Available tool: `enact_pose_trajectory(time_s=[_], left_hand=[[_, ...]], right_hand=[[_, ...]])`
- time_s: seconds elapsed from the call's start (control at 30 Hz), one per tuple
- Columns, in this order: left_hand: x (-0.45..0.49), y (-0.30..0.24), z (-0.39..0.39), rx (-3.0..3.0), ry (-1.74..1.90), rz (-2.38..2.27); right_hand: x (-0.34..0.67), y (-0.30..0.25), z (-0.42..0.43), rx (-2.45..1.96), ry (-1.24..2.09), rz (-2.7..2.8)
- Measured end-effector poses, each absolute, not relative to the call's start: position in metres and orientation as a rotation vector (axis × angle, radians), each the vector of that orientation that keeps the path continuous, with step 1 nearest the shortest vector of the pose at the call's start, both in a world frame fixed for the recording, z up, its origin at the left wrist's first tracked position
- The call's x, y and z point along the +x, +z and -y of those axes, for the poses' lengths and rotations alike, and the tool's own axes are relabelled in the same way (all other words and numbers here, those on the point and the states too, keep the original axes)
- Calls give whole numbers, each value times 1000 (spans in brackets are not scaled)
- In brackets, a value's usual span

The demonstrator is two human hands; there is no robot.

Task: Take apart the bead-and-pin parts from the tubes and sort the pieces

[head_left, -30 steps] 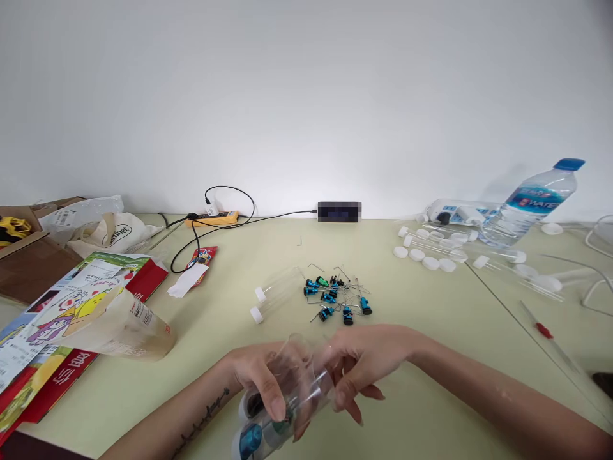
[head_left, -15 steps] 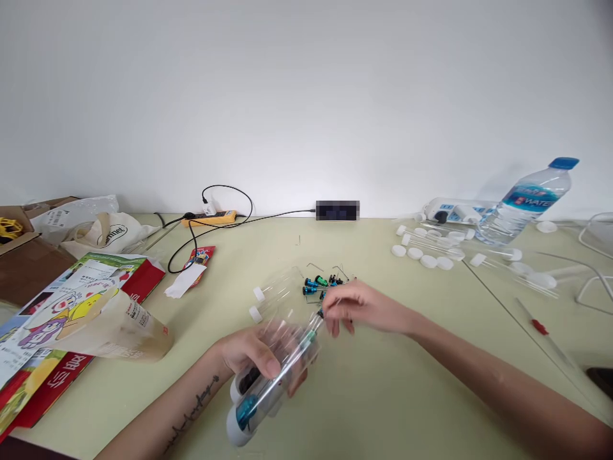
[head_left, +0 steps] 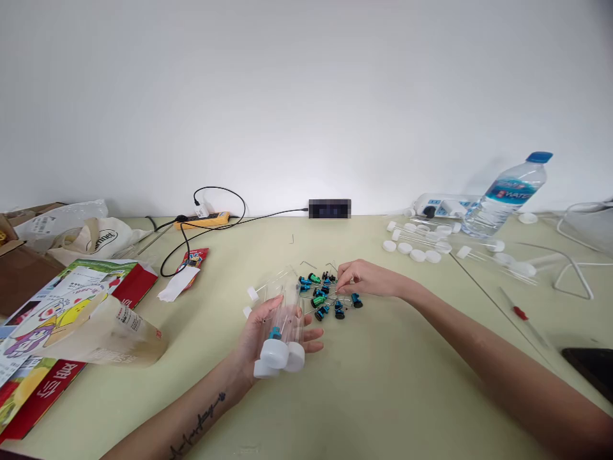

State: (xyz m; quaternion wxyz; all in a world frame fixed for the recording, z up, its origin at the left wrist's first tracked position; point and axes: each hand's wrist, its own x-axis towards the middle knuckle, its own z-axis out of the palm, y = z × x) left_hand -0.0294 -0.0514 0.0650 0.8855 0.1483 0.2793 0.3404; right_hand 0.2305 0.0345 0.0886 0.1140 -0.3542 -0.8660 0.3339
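My left hand is wrapped round a bundle of clear plastic tubes, their white caps pointing down toward me. A small blue part shows inside one tube near its cap. My right hand is closed in a pinch at the right side of a pile of small blue and green metal parts with black ends; what its fingertips hold is hidden. Thin L-shaped hex keys lie among the parts. More capped tubes rest on the table just beyond my left hand.
Clear tubes and loose white caps lie at the right, by a white power strip and a leaning water bottle. A red-handled tool is farther right. At left are a drink cup, red box and snack packet.
My left hand has turned the tubes more upright, and their caps have swung right. My right hand has moved off the tube mouth up to the pile of parts. The view has shifted slightly.
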Motion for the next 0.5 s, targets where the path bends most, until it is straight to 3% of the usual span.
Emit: enact_pose_trajectory(time_s=[0.3,0.5], left_hand=[[-26,54,57,433,637,-419],[-37,64,49,706,543,-408]], right_hand=[[224,102,-20,-1070,880,2540],[195,109,5,-878,1673,2123]])
